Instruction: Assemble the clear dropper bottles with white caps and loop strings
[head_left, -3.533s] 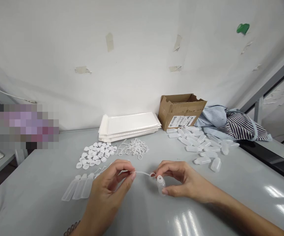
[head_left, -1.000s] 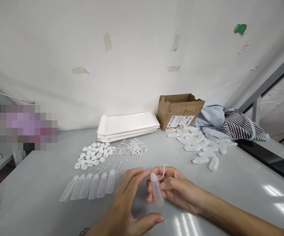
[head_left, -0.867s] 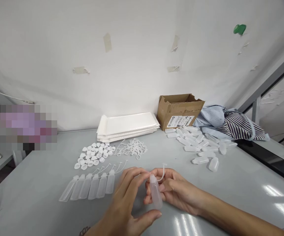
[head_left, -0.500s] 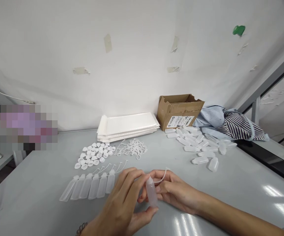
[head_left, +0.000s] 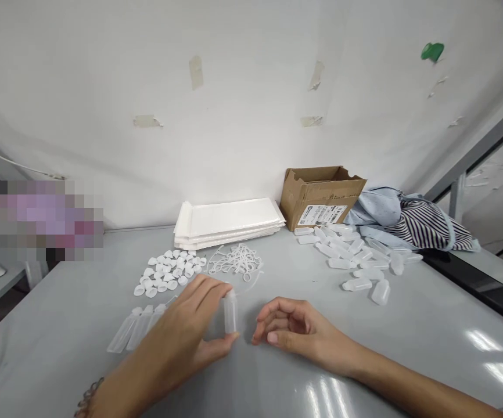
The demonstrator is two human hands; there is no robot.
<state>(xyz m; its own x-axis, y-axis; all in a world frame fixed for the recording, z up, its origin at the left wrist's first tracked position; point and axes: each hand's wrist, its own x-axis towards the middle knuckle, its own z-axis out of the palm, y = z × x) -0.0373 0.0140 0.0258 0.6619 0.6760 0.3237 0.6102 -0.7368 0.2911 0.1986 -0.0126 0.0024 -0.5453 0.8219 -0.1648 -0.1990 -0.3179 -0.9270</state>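
My left hand [head_left: 190,325] grips a small translucent plastic bottle [head_left: 231,313] between fingertips at its top and the thumb at its base. The bottle is nearly upright, and a thin white strap trails from its neck to the upper right. Apart from it, my right hand [head_left: 293,331] is half curled with thumb and fingers separated and nothing in it. Behind my left hand lies a row of similar bottles [head_left: 123,332], partly hidden by that hand. White caps [head_left: 164,273] and a tangle of white looped straps [head_left: 238,261] lie farther back.
Loose translucent bottles [head_left: 341,249] are heaped at the right, before an open cardboard box [head_left: 321,194]. White padded envelopes [head_left: 229,217] are stacked by the wall. Bundled cloth [head_left: 426,223] and a long black object [head_left: 473,284] lie on the right of the grey table [head_left: 365,348].
My left hand has carried the bottle leftward, away from my right hand. My right hand has let go of the bottle and strap and loosened. The view has shifted slightly.
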